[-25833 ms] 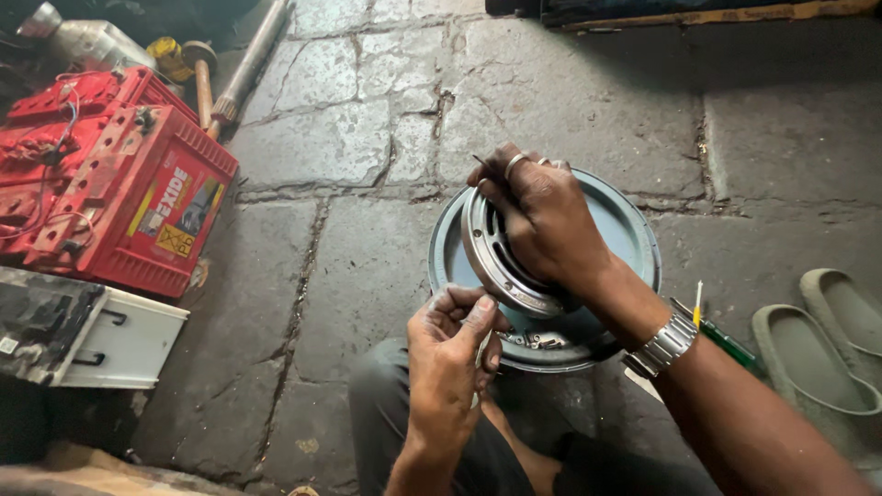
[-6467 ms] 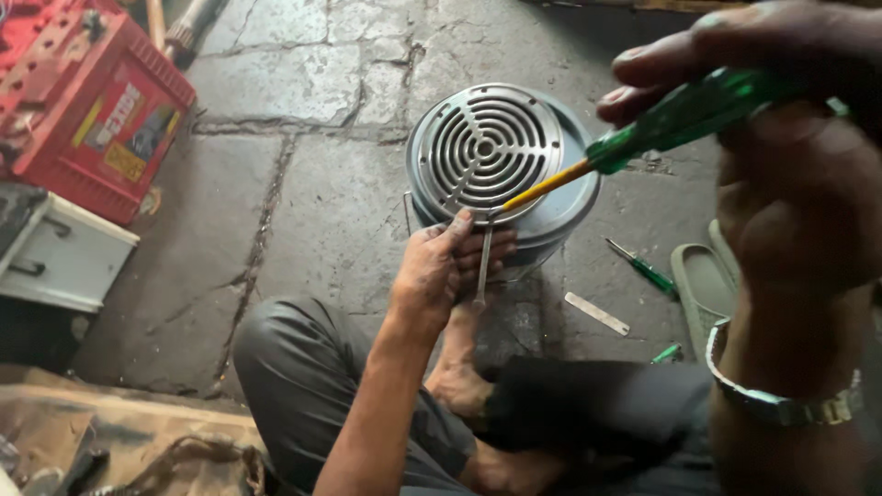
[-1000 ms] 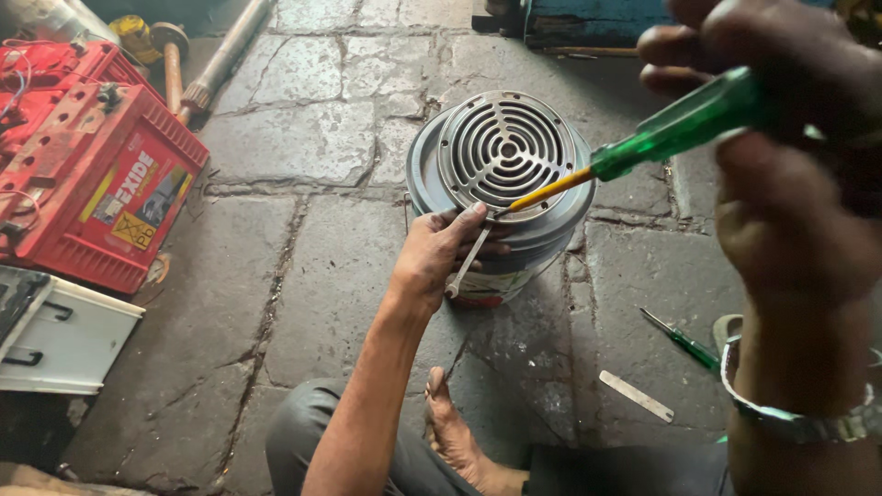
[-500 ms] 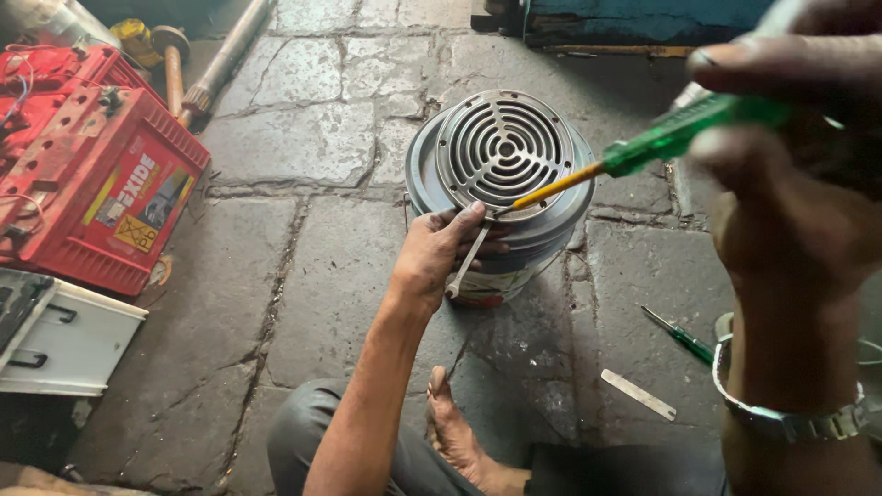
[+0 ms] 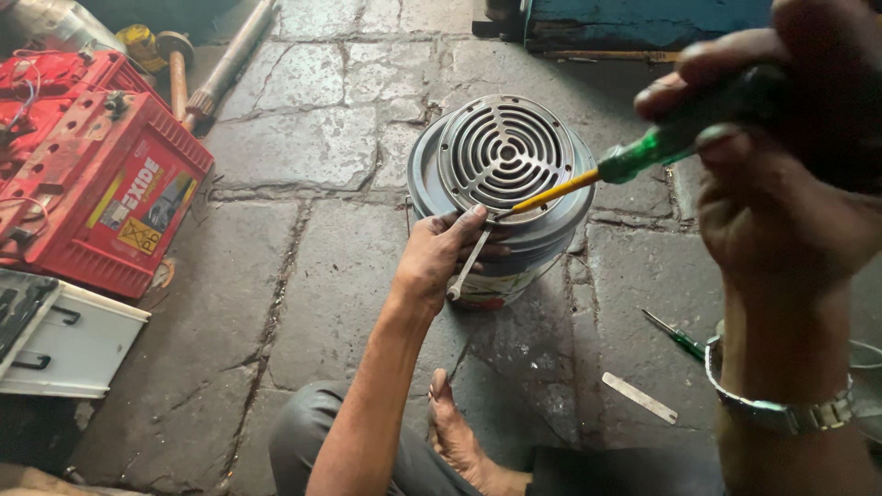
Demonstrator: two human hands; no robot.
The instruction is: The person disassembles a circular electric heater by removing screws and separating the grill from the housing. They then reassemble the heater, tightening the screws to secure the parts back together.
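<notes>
Both hands are busy on the round motor housing (image 5: 501, 197) that stands on end on the stone floor (image 5: 303, 276), just ahead of my bare foot (image 5: 455, 432). With my left hand (image 5: 439, 257) I reach out and close my fingers around a small flat wrench (image 5: 467, 266) at the near rim of the grille plate (image 5: 503, 152); the thumb rests on the rim, which looks like a way of keeping the part from turning. My right hand (image 5: 781, 165), close to the camera and blurred, is wrapped tight around the green handle of a screwdriver (image 5: 634, 161). Its yellow shaft slants down to the same near rim, the tip landing just beside my left thumb, so the two tools meet at one spot on the housing.

On my right wrist sits a metal watch (image 5: 781, 409). Near it on the floor lie a second green screwdriver (image 5: 675, 335) and a flat metal strip (image 5: 640, 398), close enough to grab. Well apart, toward the left edge of the floor, stand a red battery (image 5: 87, 184) and a white case (image 5: 64, 340); pipes (image 5: 230, 60) lie at the far left corner.
</notes>
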